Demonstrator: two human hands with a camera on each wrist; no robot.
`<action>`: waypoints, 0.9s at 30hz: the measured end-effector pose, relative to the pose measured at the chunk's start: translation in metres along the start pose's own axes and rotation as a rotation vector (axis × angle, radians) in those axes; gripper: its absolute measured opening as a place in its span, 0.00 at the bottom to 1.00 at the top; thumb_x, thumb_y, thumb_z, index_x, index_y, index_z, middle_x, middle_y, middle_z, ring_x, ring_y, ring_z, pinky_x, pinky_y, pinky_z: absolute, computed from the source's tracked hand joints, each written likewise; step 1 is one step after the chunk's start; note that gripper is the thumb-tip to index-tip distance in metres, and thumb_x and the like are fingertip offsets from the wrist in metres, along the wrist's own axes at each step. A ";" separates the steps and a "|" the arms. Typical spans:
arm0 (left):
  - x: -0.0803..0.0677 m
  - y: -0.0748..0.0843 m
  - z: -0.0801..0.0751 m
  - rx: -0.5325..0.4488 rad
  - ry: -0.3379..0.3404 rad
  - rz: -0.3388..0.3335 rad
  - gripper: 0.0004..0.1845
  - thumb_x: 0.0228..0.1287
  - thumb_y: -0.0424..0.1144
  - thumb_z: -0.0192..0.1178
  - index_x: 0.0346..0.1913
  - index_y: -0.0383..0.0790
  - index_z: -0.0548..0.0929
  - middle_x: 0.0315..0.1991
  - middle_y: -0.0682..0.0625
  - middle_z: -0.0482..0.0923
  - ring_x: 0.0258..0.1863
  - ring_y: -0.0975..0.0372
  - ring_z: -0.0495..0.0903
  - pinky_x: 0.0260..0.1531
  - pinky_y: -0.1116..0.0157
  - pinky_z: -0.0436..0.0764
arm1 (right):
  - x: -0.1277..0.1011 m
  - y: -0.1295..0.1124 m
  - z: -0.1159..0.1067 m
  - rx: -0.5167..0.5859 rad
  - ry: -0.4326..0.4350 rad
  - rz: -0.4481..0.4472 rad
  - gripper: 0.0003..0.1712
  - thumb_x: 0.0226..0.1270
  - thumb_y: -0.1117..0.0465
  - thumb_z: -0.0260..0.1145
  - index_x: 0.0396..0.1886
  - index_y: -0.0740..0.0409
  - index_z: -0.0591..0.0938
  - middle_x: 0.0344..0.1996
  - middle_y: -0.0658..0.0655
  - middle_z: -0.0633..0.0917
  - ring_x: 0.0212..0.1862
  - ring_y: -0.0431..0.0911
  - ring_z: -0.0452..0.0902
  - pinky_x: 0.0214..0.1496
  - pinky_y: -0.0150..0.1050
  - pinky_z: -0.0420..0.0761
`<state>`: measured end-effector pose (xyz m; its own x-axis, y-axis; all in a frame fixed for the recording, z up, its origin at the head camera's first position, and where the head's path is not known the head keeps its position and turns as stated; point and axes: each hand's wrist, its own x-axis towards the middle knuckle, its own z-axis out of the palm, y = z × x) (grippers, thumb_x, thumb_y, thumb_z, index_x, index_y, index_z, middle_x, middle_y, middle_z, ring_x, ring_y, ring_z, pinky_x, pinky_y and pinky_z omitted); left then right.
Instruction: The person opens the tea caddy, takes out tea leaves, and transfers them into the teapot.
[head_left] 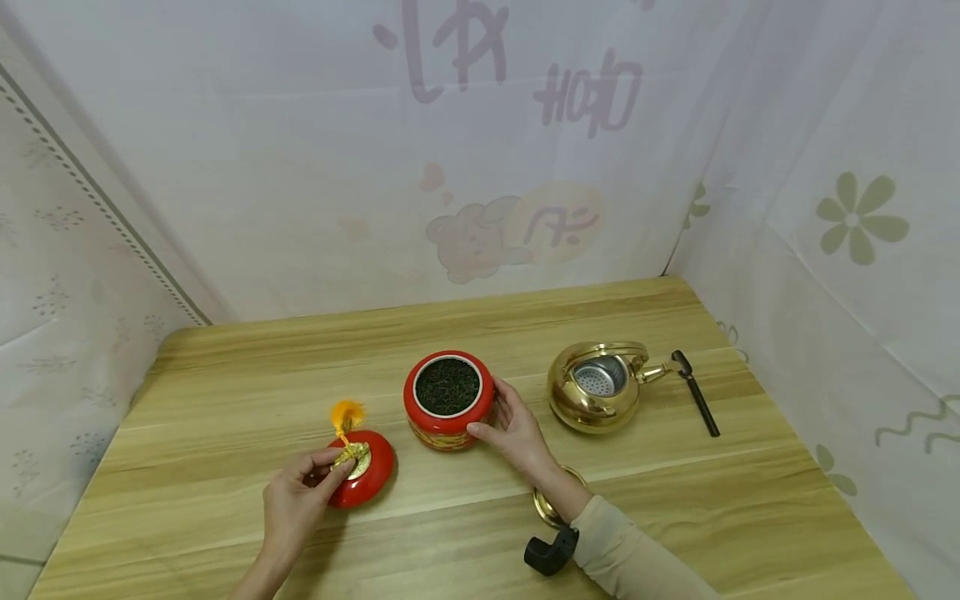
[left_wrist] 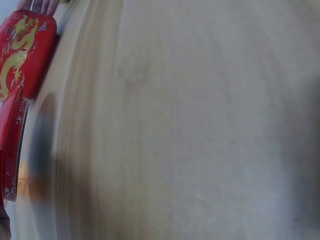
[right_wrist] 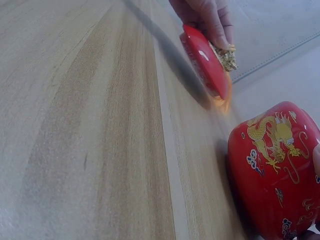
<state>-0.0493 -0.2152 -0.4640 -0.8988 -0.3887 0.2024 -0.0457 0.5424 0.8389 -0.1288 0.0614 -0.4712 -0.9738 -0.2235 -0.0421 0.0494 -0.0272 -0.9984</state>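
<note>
At the near edge of the wooden table (head_left: 225, 400), a black-handled brass object (head_left: 551, 533) is lying partly hidden under the person's right sleeve. Just beyond it, the left hand (head_left: 296, 500) is pinching the gold knob of a red lid (head_left: 365, 471) between thumb and fingertips; the lid is sitting on the table with an orange tassel (head_left: 347, 412) sticking up from the knob. The right wrist view is showing the lid tilted, one edge on the wood, so setting it down well likely means lowering it flat before the fingers let go, keeping the tassel clear.

Just to the right of the lid, and apart from it, the red tea jar (head_left: 448, 398) is standing upright and uncovered, dark tea leaves filling it. The right hand (head_left: 513, 425) is cupping the jar's right side, fingers curled round its wall with the thumb at the front. A steady hold there should be keeping the jar from sliding or tipping.

Further right, a brass kettle (head_left: 596, 387) is standing with its lid off, a metal strainer visible inside. A dark scoop (head_left: 697, 392) is lying just beside its spout. White patterned curtains (head_left: 465, 150) are hanging behind.
</note>
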 end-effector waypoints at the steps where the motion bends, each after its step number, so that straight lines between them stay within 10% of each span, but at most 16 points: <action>1: -0.001 -0.001 0.000 0.004 -0.001 -0.004 0.08 0.43 0.26 0.73 0.30 0.36 0.87 0.32 0.50 0.85 0.23 0.77 0.74 0.23 0.81 0.74 | 0.000 0.000 0.000 -0.002 0.000 -0.001 0.48 0.55 0.66 0.72 0.71 0.66 0.56 0.71 0.65 0.59 0.72 0.57 0.51 0.72 0.50 0.53; 8: -0.005 -0.005 0.001 0.012 -0.018 -0.044 0.09 0.44 0.26 0.73 0.31 0.38 0.87 0.28 0.67 0.79 0.23 0.78 0.75 0.24 0.82 0.75 | 0.000 -0.001 0.001 -0.003 0.001 -0.005 0.48 0.54 0.67 0.72 0.71 0.66 0.56 0.70 0.66 0.59 0.72 0.57 0.51 0.72 0.50 0.53; 27: -0.010 -0.013 0.000 -0.019 -0.025 -0.028 0.10 0.42 0.24 0.72 0.32 0.36 0.87 0.28 0.68 0.80 0.23 0.77 0.75 0.24 0.81 0.75 | -0.001 -0.001 0.000 -0.005 -0.003 -0.013 0.48 0.55 0.66 0.71 0.71 0.66 0.55 0.70 0.66 0.58 0.72 0.58 0.50 0.72 0.50 0.52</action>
<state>-0.0396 -0.2183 -0.4770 -0.9080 -0.3846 0.1659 -0.0631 0.5173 0.8535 -0.1281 0.0611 -0.4700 -0.9736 -0.2262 -0.0290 0.0357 -0.0256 -0.9990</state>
